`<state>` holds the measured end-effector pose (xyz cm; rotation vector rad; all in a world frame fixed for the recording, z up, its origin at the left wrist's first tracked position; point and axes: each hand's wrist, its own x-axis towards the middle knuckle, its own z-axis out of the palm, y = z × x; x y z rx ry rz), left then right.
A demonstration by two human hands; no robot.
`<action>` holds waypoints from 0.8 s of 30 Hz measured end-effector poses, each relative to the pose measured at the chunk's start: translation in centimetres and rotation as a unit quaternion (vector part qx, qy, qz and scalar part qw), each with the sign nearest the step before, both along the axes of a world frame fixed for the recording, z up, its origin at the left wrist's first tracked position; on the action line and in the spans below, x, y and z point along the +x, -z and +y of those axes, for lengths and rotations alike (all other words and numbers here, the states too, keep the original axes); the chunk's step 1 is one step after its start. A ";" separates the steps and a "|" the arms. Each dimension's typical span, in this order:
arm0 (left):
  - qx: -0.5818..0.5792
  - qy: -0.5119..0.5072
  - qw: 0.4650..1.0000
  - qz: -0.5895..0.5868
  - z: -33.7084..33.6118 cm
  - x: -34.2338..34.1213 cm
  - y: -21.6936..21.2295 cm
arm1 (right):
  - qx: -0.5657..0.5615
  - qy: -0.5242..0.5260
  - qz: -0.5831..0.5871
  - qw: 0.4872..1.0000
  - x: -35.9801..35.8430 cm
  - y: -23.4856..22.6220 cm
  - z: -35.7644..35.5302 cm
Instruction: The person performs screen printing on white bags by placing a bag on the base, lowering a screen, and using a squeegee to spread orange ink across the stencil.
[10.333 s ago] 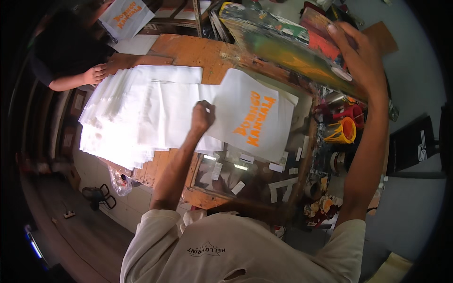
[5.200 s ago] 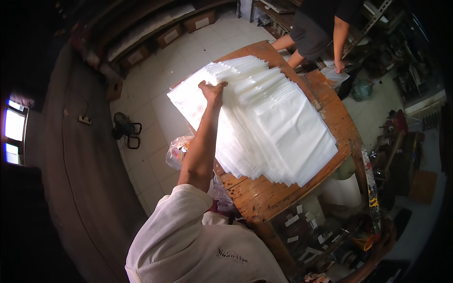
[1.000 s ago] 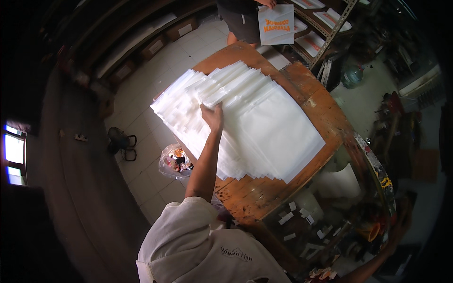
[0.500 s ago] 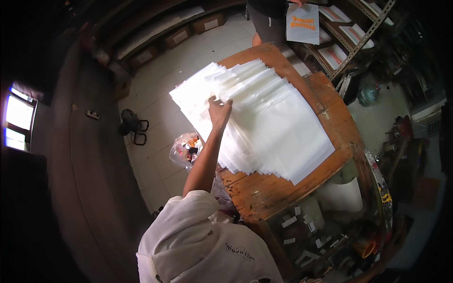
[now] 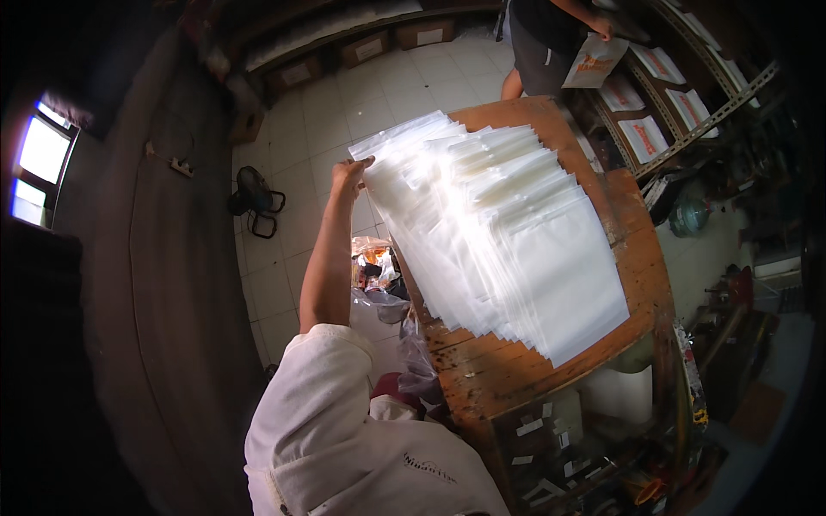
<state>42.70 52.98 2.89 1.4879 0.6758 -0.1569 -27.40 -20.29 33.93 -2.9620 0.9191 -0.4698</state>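
Observation:
Whitish translucent plastic bags (image 5: pixel 564 279) lie fanned out in an overlapping spread on the wooden table (image 5: pixel 469 378). My left hand (image 5: pixel 350 175) is at the far left corner of the spread, fingers closed on the edge of the leftmost plastic bag. That arm reaches forward along the table's left side. Strong light glares off the middle of the plastic, so single layers are hard to tell apart there. My right hand does not show.
Left of the table stands a clear sack of scraps (image 5: pixel 374 267); a black fan (image 5: pixel 254 200) is on the tiled floor. Beyond the table a person (image 5: pixel 551 43) holds a printed white bag (image 5: pixel 594 62) beside a metal shelf rack (image 5: pixel 688 129). Paper scraps (image 5: pixel 529 427) lie at lower right.
My left hand has moved from atop the spread to its far left corner and closed on the edge there. The other person's printed bag has tilted. The view has shifted.

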 end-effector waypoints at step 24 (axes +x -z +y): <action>0.055 0.155 0.981 -0.101 -0.8 -2.7 2.0 | 0.081 0.035 -0.036 0.995 0.3 -0.5 2.6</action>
